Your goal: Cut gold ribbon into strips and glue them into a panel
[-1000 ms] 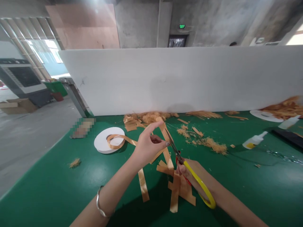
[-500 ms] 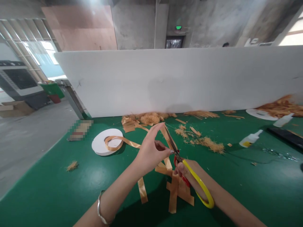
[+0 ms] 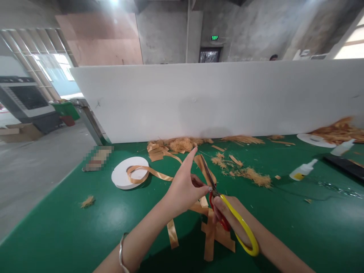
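Note:
My right hand is wrapped round scissors with one yellow and one red handle loop. Their blades point up and away, alongside a short strip of orange-gold ribbon. My left hand pinches low on that strip, thumb close to the scissors' pivot, with its index finger stretched upward; the exact grip is partly hidden. Below the hands lie several cut ribbon pieces, some overlapping. Left of my left hand, a ribbon tail runs out from a white ribbon roll lying flat.
An upright white board borders the green table at the back. Frayed fibres and loose scraps lie before it. At right are a glue bottle, a second bottle and a black flat object.
My left index finger has come away from the strip's upper end, which now stands free beside the blades. The view has tilted slightly upward.

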Motion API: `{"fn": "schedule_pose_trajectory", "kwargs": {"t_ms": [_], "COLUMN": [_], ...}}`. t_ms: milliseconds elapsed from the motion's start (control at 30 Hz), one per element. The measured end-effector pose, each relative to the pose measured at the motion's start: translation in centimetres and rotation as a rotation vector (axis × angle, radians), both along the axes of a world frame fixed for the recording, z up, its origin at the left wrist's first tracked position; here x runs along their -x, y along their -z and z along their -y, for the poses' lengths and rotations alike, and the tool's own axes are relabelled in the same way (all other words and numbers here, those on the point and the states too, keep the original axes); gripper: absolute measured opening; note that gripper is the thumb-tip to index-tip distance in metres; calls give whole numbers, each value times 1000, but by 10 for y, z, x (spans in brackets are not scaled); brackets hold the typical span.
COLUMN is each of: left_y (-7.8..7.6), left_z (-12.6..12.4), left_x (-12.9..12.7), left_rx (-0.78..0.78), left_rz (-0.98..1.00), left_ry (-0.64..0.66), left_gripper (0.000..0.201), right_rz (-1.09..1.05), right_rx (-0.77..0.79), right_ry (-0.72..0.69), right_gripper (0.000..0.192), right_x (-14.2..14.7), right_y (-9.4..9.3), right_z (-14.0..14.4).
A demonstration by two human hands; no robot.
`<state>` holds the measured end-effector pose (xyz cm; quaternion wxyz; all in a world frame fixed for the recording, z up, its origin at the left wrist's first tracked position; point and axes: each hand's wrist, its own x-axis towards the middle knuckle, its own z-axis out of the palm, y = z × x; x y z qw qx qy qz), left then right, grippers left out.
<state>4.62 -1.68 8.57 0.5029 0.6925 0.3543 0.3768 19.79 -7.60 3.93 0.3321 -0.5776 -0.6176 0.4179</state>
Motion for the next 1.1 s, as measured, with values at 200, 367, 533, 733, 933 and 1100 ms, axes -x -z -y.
{"fn": "schedule_pose_trajectory", "kwargs": {"t_ms": [200,367,533,733,933,1100], "left_y": [5,11,7,9,14,12], "left_z": [-2,-6,-9,-11,-12,-10], "left_x": [1,-1,-3,-2,0,-1], "left_rx": [-8,0,87,9,-166,-237], "left_rz": [36,146,229,117,-20,-96], "left_ry": [-10,-36,-87,-130,-155,-167], "left_gripper": [96,87,41,22,25,24], "right_rz": [-99,-90,-1,49,123,103], "right_rx": [39,-1,-2,30,-23,-14], "right_ry": [13,19,3,-9,-2,-11], "right_gripper": [59,58,61,62,63,61], "right_x": [-2,-5,-2,1,3,4], "right_y": [13,18,0,-5,-4,0], "right_z": [-1,-2,2,3,3,3]}}
